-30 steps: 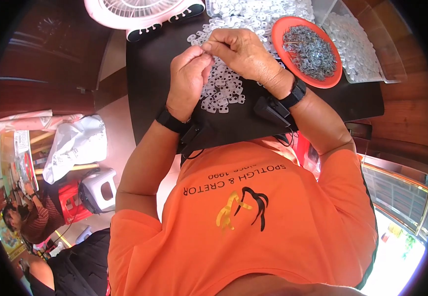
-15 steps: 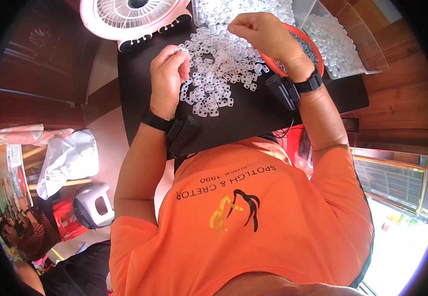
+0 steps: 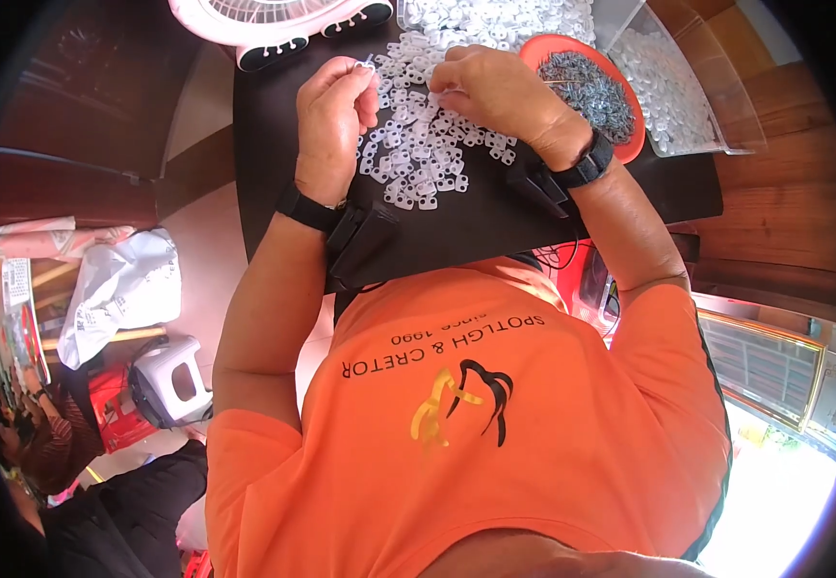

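Observation:
My left hand [image 3: 331,120] is closed in a pinch at the left edge of the pile. Between its thumb and forefinger sits a small white plastic piece [image 3: 364,65] with a thin dark bit at it, too small to name. My right hand [image 3: 505,96] hovers over the pile's right side, its fingers curled together; whatever they may hold is hidden. The loose pile [image 3: 418,159] is of small white plastic pieces with holes, spread on the dark table [image 3: 466,226]. Beyond my right wrist stands an orange bowl [image 3: 640,108] of thin grey metal pins [image 3: 587,91].
A pink fan [image 3: 293,37] stands at the far left of the table. A clear bin [image 3: 741,120] of white pieces is at the far right, with more white pieces [image 3: 495,21] heaped at the back. Another person [image 3: 52,424] is at the lower left.
My right hand has moved left and down, away from the bowl's rim, uncovering the pins. My left hand keeps its pinch. The whole view has shifted slightly.

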A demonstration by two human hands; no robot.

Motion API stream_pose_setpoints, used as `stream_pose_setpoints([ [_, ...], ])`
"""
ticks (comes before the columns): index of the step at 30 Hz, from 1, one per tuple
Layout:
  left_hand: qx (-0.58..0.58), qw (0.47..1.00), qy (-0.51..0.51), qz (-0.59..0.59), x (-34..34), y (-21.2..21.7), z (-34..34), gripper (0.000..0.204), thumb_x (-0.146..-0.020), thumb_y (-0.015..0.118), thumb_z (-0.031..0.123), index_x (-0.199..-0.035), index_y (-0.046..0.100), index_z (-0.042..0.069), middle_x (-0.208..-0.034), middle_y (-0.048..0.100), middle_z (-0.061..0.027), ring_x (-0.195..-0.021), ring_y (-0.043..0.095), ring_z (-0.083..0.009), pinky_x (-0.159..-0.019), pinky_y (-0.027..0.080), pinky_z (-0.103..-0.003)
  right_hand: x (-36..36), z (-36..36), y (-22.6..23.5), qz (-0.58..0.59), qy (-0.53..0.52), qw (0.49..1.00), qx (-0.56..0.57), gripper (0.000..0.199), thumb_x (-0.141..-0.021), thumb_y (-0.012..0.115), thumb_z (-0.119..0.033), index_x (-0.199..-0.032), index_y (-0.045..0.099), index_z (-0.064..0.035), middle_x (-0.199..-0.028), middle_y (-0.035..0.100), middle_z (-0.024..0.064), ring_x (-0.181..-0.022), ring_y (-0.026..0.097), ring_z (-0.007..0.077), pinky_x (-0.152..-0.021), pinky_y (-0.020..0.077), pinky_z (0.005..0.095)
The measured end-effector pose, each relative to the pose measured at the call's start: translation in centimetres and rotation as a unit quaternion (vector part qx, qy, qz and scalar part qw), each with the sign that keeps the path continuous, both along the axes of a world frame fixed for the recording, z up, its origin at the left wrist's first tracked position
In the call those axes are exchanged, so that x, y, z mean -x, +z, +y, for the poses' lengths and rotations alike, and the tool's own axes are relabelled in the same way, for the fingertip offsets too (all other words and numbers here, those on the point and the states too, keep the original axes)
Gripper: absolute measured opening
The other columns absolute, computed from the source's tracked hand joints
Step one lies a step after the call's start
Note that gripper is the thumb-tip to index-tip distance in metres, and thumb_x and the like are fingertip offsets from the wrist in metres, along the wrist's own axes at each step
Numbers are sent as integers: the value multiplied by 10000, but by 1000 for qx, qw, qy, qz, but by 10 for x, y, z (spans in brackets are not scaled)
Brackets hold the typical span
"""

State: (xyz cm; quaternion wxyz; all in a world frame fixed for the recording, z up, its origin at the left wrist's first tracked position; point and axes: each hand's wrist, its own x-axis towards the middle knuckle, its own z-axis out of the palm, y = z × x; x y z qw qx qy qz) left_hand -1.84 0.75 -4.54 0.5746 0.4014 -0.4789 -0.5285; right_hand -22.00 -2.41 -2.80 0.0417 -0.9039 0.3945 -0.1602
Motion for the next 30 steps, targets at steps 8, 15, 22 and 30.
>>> stream_pose_setpoints([
  [8,-11,1000,-23,-13,2,0,1,177,-852,523,160,-743,570,29,-585,514,-17,-492,440,-82,-452,330,-211,0,-7,-8,-8,-4,1000,-7,146,-774,575,-184,-855,635,-78,-833,635,99,-831,611,300,-741,482,408],
  [15,-7,999,-47,-23,5,4,2,187,-859,513,165,-726,556,40,-589,516,-11,-501,443,-74,-463,330,-206,4,-9,-3,-176,-58,958,-220,185,-796,657,-135,-953,620,-44,-836,631,51,-774,590,132,-721,461,266],
  [22,22,998,-57,-23,12,8,8,213,-886,483,177,-727,533,44,-612,538,-19,-512,464,-79,-491,342,-202,5,-14,-6,-419,74,823,-377,202,-840,646,-106,-1021,604,-24,-896,609,-8,-828,556,69,-768,452,216],
  [30,29,995,-92,4,10,6,6,219,-912,441,193,-815,547,28,-670,559,-37,-556,495,-94,-528,371,-211,-1,-12,-13,-456,92,779,-420,257,-849,634,-99,-1098,599,-45,-955,612,-5,-858,563,72,-794,453,217],
])
